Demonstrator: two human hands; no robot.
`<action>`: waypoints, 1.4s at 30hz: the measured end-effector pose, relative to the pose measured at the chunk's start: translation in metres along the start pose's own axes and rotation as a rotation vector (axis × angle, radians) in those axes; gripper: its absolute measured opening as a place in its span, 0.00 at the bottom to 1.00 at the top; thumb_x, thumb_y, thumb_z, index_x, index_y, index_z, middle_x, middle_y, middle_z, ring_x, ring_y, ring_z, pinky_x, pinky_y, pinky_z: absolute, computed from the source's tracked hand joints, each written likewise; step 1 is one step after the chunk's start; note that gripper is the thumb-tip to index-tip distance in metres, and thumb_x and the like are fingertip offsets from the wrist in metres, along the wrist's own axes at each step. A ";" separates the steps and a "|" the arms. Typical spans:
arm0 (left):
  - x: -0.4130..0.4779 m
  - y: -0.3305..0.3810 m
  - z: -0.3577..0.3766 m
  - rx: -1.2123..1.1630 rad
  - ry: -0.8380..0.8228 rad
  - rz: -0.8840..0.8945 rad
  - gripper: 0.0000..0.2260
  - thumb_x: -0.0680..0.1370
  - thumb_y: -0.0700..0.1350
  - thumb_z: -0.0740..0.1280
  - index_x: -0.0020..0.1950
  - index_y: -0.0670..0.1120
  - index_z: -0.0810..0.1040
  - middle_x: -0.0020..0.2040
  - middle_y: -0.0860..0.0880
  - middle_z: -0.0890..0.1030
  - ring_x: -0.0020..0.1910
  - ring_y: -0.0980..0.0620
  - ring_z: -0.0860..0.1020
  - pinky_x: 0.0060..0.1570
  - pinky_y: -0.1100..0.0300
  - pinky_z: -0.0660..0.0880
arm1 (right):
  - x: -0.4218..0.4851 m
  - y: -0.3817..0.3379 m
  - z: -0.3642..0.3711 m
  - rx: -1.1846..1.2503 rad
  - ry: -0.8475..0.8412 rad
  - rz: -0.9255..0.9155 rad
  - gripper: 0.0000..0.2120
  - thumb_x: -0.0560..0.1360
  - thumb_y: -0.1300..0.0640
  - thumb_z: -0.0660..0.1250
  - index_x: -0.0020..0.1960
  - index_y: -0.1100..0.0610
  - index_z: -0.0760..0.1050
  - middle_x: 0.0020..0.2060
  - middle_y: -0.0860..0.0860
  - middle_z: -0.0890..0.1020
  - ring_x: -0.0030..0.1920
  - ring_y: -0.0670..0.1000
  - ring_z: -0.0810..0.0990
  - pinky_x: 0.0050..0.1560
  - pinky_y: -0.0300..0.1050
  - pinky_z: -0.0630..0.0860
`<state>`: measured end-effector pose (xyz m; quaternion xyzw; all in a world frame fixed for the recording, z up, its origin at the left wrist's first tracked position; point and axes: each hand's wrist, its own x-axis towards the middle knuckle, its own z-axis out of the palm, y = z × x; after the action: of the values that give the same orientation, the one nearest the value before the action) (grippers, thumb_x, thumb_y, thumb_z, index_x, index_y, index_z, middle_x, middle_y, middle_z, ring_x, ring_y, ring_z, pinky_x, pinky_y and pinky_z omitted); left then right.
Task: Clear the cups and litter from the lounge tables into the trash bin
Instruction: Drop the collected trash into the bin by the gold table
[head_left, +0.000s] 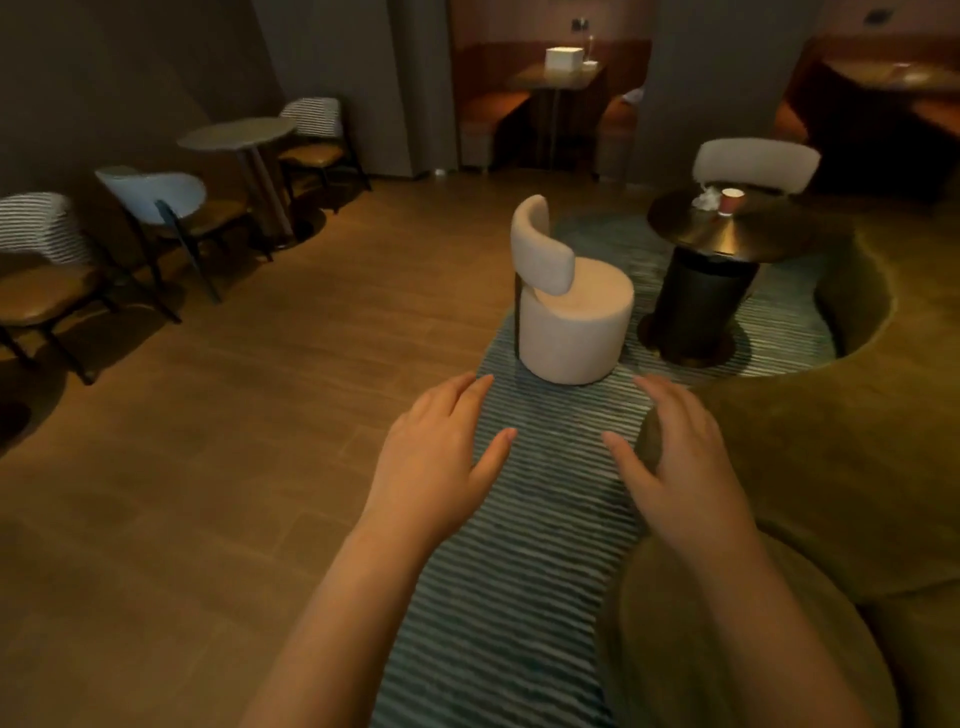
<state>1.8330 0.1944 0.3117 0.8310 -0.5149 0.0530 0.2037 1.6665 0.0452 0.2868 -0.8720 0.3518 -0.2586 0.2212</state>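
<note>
The trash bin is nowhere in the head view; the far booths are dim and blurred, and the pale boxy object (563, 63) on the distant booth table cannot be identified; the olive-green curved sofa (841, 467) is cut off by the right edge, and both forearms run out of the bottom of the frame. The left hand (436, 457) is held palm down above the edge of the blue-grey striped rug (524, 545), fingers loosely spread and slightly bent, holding nothing and touching nothing; the right hand (680, 457) hovers the same way beside the sofa's edge, fingers apart, empty. The small red paper cup (731, 201) stands upright on the round dark brass-topped pedestal table (727, 239), well apart from both hands; just beside it lies a crumpled white tissue (705, 198); a cream upholstered round-seat chair (569, 306) stands between the hands and that table.
</note>
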 end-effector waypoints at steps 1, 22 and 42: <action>0.026 -0.005 0.005 -0.011 -0.004 0.019 0.27 0.78 0.60 0.55 0.74 0.50 0.61 0.72 0.52 0.65 0.69 0.55 0.62 0.65 0.61 0.59 | 0.019 0.005 0.003 -0.007 0.007 0.009 0.29 0.76 0.44 0.62 0.73 0.47 0.58 0.73 0.47 0.61 0.71 0.45 0.56 0.65 0.39 0.53; 0.566 -0.101 0.157 -0.073 -0.064 0.223 0.29 0.77 0.64 0.52 0.75 0.55 0.56 0.74 0.54 0.61 0.70 0.56 0.60 0.63 0.59 0.60 | 0.527 0.174 0.090 0.010 0.188 0.177 0.30 0.74 0.46 0.66 0.73 0.52 0.60 0.70 0.51 0.65 0.70 0.49 0.63 0.66 0.43 0.60; 1.042 -0.022 0.387 -0.260 -0.290 0.391 0.28 0.78 0.62 0.52 0.75 0.51 0.57 0.75 0.52 0.59 0.72 0.53 0.57 0.67 0.53 0.58 | 0.830 0.407 0.083 -0.182 0.148 0.565 0.31 0.74 0.43 0.64 0.72 0.55 0.63 0.72 0.52 0.64 0.72 0.49 0.61 0.72 0.47 0.59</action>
<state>2.2889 -0.8188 0.2635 0.6816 -0.6919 -0.0948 0.2185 2.0278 -0.8086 0.2372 -0.7345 0.6174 -0.2172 0.1793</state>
